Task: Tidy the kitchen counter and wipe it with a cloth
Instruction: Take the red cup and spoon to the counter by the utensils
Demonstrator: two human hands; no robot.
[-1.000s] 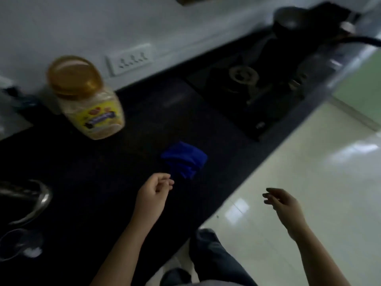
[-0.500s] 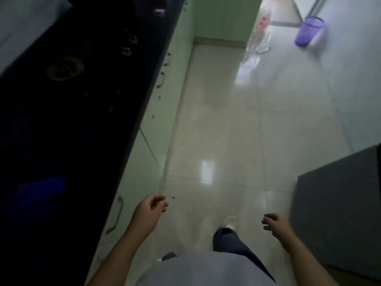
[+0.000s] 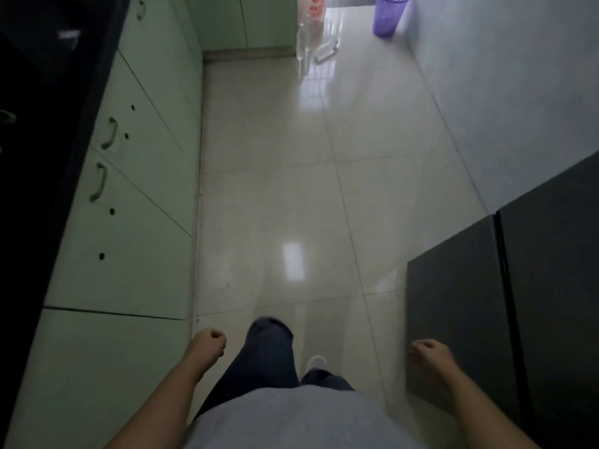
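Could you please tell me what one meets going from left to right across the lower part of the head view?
Green cabinet → left hand → trouser leg → right hand → dark grey unit.

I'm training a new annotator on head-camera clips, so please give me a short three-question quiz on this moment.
1. True or false: the left hand holds something.
2. Where does the purple basket stand? A) on a shelf B) on the floor C) on a chair
3. Fill in: the cabinet doors to the person's left are pale ____.

Key:
1. False. Its fingers are curled on nothing.
2. B
3. green
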